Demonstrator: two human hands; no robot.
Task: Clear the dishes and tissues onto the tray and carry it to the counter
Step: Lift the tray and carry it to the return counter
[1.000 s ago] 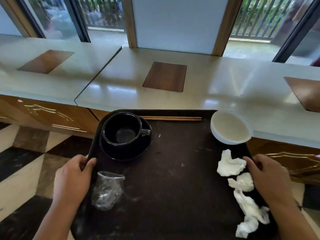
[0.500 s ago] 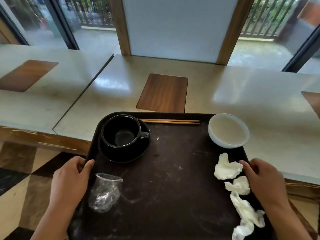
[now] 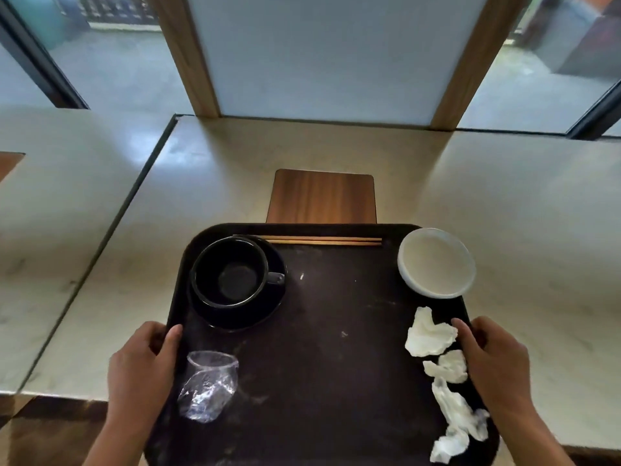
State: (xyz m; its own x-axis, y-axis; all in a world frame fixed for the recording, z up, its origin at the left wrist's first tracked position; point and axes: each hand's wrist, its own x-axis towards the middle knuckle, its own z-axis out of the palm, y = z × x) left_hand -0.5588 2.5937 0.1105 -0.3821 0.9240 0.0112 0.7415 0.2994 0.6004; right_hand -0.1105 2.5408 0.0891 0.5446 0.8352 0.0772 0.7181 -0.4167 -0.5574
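Hands clamp the tray [image 3: 319, 348] by its side rims, well apart. The left hand [image 3: 141, 371] has its thumb over the left rim and fingers curled under. The right hand [image 3: 497, 368] mirrors it, thumb on top, touching the tissues [image 3: 430, 334]. Forearms enter from the bottom corners. A crushed plastic cup [image 3: 208, 386] lies just beside the left thumb, and the tissues string along the right edge. Farther in, a black cup [image 3: 230, 270] sits on a saucer [image 3: 242, 314] at far left, a white bowl [image 3: 437, 262] in the far right corner, and chopsticks [image 3: 322, 241] along the far rim. Most of the tray overlaps the counter [image 3: 504, 213]; resting or held above, cannot tell. Counter surface stretches wide on both sides, with a seam [image 3: 134, 203] to the left. A wood inset [image 3: 322, 196] lies just past the far rim, and a panel [image 3: 319, 55] between wood posts [image 3: 188, 55] closes the back.
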